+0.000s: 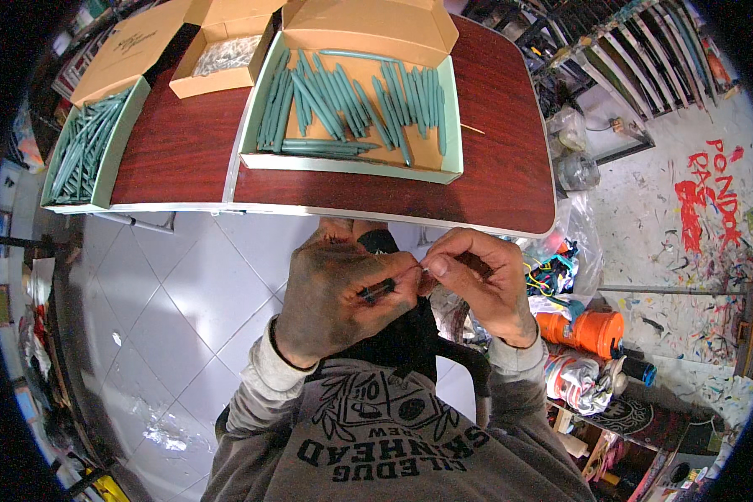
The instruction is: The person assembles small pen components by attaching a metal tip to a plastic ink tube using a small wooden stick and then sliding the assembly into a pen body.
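Note:
My left hand [335, 293] and my right hand [481, 276] meet in front of my lap, just below the table's near edge. Both are closed in a pinch, fingertips nearly touching. Between them is a tiny pale bit, too small to name. Above my hands, an open shallow box [351, 165] on the table holds many teal pen-like sticks [335, 96]. At the far left a second box [100, 184] is heaped with more of these sticks [88, 146]. Between them a smaller cardboard box [213, 81] contains small clear pieces [230, 54].
The dark red tabletop [502, 167] has a pale rim. A thin wooden stick [473, 129] lies right of the large box. Clear plastic bags, an orange container [590, 330] and bundled cloth [581, 385] stand to my right. Framed screens [644, 58] lean at the far right.

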Demonstrator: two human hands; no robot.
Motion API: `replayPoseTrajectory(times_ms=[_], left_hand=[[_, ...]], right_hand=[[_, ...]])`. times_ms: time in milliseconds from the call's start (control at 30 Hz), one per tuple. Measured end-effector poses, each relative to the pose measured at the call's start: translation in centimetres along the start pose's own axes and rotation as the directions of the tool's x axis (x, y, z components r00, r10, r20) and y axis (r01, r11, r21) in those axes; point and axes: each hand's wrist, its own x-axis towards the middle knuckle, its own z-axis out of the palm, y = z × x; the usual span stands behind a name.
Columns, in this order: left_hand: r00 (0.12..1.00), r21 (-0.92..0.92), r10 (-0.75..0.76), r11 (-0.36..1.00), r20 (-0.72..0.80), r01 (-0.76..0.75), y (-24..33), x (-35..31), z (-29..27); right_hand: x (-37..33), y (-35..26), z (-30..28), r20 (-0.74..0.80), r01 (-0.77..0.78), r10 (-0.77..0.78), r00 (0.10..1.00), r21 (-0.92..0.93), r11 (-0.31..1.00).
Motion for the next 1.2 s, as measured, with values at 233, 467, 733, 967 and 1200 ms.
replayPoseTrajectory(times_ms=[233, 467, 733, 967, 1200], left_hand=[[0.999, 0.005, -0.02, 1.0, 0.026, 0.02, -0.1, -0.1, -0.3], [0.989, -0.304, -0.124, 0.942, 0.079, 0.142, -0.6, 0.0, -0.3], [0.963, -0.573, -0.261, 0.779, 0.073, 0.255, 0.0, -0.6, -0.4], [0.926, -0.504, -0.364, 0.783, 0.103, 0.364, 0.4, -0.5, -0.7], [0.969, -0.426, -0.246, 0.874, 0.025, 0.233, 0.6, 0.0, -1.2]], right_hand=[[0.4, 0.7, 0.4, -0.022, 0.065, -0.065, 0.998, -0.023, 0.998], [0.5, 0.8, 0.9, -0.098, 0.053, -0.05, 0.994, 0.022, 0.998], [0.7, -0.2, 1.1, -0.005, 0.043, -0.042, 0.999, 0.06, 0.997], [1.1, 0.2, 1.9, -0.142, 0.394, -0.458, 0.877, -0.333, 0.857], [1.0, -0.9, 2.0, 0.019, 0.436, -0.581, 0.814, -0.68, 0.589]])
